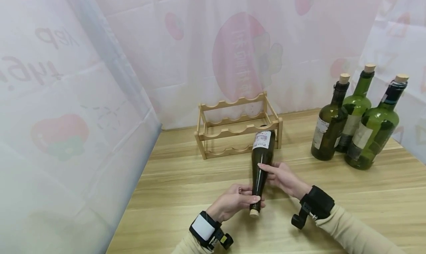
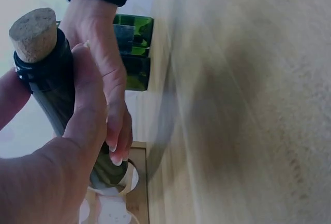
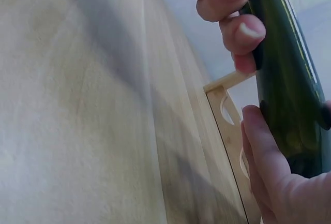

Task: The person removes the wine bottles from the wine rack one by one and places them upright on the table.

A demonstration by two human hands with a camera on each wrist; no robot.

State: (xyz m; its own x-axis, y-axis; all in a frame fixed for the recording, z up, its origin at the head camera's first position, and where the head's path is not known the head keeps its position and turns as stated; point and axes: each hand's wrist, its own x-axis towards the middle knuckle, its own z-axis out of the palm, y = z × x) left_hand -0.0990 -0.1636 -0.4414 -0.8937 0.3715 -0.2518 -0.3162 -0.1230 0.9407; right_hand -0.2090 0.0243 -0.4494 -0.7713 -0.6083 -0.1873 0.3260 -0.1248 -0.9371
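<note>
A dark wine bottle (image 1: 260, 159) with a white label (image 1: 262, 139) and a cork (image 1: 254, 213) lies tilted between both hands, its corked end toward me. My left hand (image 1: 234, 201) grips the neck, thumb on top, just behind the cork (image 2: 34, 35) in the left wrist view. Further up the bottle, my right hand (image 1: 284, 178) holds the body, with the thumb above and the fingers at the side and underneath. The bottle's base end is at the right part of a wooden wine rack (image 1: 237, 132); how far in it reaches is hard to tell.
At the right stand three corked green bottles: a darker one (image 1: 329, 126), one behind (image 1: 357, 102) and a broad one (image 1: 372, 135). A wood-grained table (image 1: 173, 183) bears everything. Printed curtains (image 1: 179, 61) hang behind and at both sides.
</note>
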